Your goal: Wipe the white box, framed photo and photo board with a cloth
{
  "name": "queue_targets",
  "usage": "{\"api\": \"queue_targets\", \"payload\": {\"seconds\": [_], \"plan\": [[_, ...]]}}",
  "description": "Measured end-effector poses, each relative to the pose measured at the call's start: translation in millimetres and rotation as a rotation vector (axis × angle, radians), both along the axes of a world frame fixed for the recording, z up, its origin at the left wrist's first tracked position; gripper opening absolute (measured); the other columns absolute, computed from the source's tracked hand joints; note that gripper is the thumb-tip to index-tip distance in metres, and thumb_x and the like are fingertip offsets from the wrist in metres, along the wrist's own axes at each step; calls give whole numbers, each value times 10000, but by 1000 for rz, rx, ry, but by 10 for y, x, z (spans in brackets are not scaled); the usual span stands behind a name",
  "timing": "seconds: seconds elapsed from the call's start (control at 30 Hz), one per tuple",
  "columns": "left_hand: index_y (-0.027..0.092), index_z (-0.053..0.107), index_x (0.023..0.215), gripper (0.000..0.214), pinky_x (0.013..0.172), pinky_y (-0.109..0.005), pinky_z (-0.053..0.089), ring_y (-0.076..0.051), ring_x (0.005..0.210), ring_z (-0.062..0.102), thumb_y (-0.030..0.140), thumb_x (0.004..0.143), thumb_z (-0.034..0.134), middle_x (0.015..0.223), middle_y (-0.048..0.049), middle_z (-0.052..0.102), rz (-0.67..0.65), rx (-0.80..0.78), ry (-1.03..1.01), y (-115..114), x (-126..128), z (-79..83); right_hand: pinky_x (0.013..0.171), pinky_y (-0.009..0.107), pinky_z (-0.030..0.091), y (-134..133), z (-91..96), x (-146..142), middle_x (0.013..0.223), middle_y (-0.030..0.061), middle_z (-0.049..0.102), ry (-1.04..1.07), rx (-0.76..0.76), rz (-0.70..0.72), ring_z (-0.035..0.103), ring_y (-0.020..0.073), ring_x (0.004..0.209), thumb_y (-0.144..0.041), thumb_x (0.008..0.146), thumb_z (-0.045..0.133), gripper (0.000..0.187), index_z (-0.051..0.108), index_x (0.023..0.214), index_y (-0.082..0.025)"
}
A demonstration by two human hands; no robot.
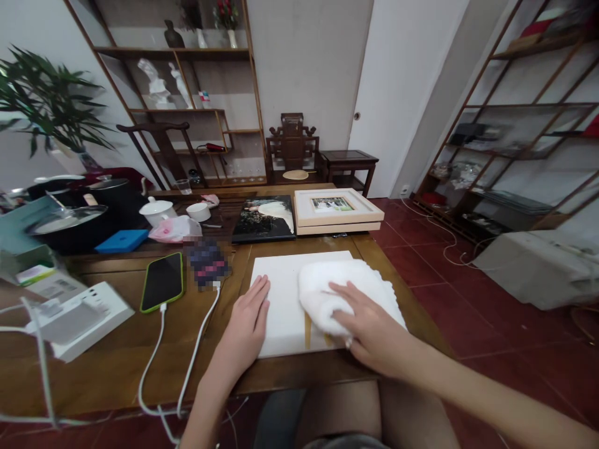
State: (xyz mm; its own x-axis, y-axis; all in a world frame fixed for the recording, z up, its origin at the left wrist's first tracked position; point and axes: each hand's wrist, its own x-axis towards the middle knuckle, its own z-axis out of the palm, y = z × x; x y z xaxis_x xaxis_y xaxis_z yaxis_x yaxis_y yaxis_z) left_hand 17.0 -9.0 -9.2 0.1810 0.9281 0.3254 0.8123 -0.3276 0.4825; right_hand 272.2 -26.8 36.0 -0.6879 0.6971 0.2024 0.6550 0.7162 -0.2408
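Observation:
A flat white panel (284, 312), thick at its edge, lies on the wooden table right in front of me. Across its right half spreads a fluffy white towel (362, 274), partly bunched up and hanging over the panel's right side. My right hand (374, 324) holds the towel, fingers pressed into a fold of it. On the panel's left edge rests my left hand (248, 318), fingers stretched out and holding nothing. Tan marks show on the panel just below the towel; what they are I cannot tell.
Behind the panel are a dark picture (262, 218) and light wooden frames (337, 212). To the left lie a phone (163, 282) on a cable, a power strip (88, 321), a blue box (121, 241) and black pots (70, 224). The table's right edge (421, 305) is close to the towel.

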Motion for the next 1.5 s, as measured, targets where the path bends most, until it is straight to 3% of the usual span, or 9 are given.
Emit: {"api": "queue_targets", "payload": {"seconds": [0.13, 0.27, 0.37, 0.6, 0.7, 0.93, 1.23, 1.33, 1.5], "plan": [[68, 490, 1284, 469, 1098, -440, 293, -219, 1327, 365, 295, 916, 308, 1388, -163, 460, -6, -7, 5, -3, -7, 13, 948, 453, 382, 543, 43, -137, 1170, 140, 573, 46, 77, -103, 489, 265, 1112, -111, 829, 428, 304, 605, 1071, -162], [70, 493, 1281, 459, 1093, -461, 296, -227, 1330, 359, 283, 916, 313, 1392, -163, 454, -4, -21, 3, -2, -7, 34, 995, 481, 312, 827, 18, -296, 1140, 142, 592, 4, 126, -106, 461, 283, 1147, -81, 805, 442, 320, 613, 1067, -148], [87, 502, 1276, 445, 1090, -458, 305, -223, 1324, 371, 281, 915, 328, 1386, -155, 464, -8, -11, -14, -1, -8, 32, 1036, 529, 243, 717, -5, -339, 1205, 171, 566, -45, 121, -89, 378, 322, 1247, -80, 780, 481, 352, 611, 1104, -124], [104, 547, 1238, 421, 1087, -438, 325, -210, 1294, 418, 273, 907, 349, 1357, -144, 499, -17, 23, -76, 6, 12, 17, 1060, 610, 150, -213, -29, -246, 1369, 151, 439, -97, 48, 90, 216, 383, 1337, -213, 763, 594, 246, 680, 993, -206], [108, 553, 1233, 416, 1091, -435, 319, -209, 1292, 418, 270, 904, 356, 1353, -140, 505, -9, 23, -79, 7, 16, 21, 1068, 608, 146, -416, -16, -177, 1412, 128, 397, -65, 18, 165, 177, 371, 1353, -253, 749, 611, 210, 689, 942, -221], [55, 548, 1227, 432, 1083, -445, 326, -237, 1283, 432, 263, 904, 349, 1348, -179, 500, -9, 18, -51, -16, 47, 37, 1084, 525, 211, 74, -12, -124, 1326, 154, 497, 3, 13, 35, 295, 306, 1320, -87, 708, 524, 347, 648, 1028, -140], [75, 564, 1216, 411, 1069, -443, 351, -242, 1273, 444, 238, 901, 356, 1328, -173, 523, 10, 50, -78, -5, 103, 21, 1024, 518, 283, 751, 46, -465, 1217, 179, 560, -95, 127, -94, 392, 325, 1245, -79, 779, 490, 359, 601, 1119, -115], [103, 580, 1204, 395, 1064, -439, 362, -241, 1264, 454, 239, 897, 371, 1322, -155, 533, 11, 69, -108, -3, 95, 10, 1017, 560, 267, 614, 69, -512, 1246, 183, 540, -134, 125, -42, 365, 349, 1263, -77, 771, 517, 354, 614, 1107, -128], [75, 588, 1192, 404, 1073, -426, 353, -250, 1258, 461, 231, 886, 375, 1317, -165, 535, 23, 51, -125, -12, 112, 37, 1008, 644, 215, -81, -30, -489, 1300, 166, 496, -138, 145, 67, 313, 404, 1283, -222, 814, 565, 235, 669, 1024, -210]]}}
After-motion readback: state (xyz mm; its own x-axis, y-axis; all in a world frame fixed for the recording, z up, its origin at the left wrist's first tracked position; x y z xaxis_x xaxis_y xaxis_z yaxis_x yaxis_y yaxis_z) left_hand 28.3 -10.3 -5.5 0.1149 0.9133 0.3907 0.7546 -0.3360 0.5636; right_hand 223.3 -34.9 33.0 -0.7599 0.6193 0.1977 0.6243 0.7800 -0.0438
